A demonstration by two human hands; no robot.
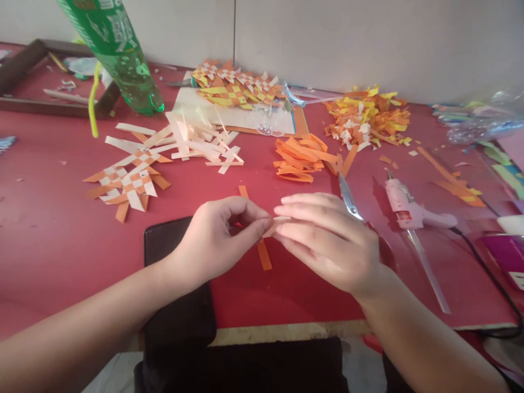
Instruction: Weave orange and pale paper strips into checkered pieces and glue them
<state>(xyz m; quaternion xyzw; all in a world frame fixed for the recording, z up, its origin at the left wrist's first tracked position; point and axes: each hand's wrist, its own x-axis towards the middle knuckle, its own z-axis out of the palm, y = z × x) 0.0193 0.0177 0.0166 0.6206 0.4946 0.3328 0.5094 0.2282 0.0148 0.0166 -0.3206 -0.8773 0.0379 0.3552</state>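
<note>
Both my hands meet over the red table [49,240] near its front edge. My left hand [216,243] is curled, thumb and forefinger pinching a pale paper strip [281,219]. My right hand [327,240] has its fingers pressed together on the same strip from the other side. An orange paper strip [263,254] lies on the table under my hands, its far end showing above my left fingers. Scissors [349,199] lie just behind my right hand, partly hidden by it.
A black phone [161,240] lies under my left wrist. Woven orange-and-white pieces [126,183], loose pale strips [196,143], orange strips [301,158], a scrap heap [366,117] and stacked weaves [235,84] lie behind. A glue gun [409,210] rests right, a green bottle [118,52] far left.
</note>
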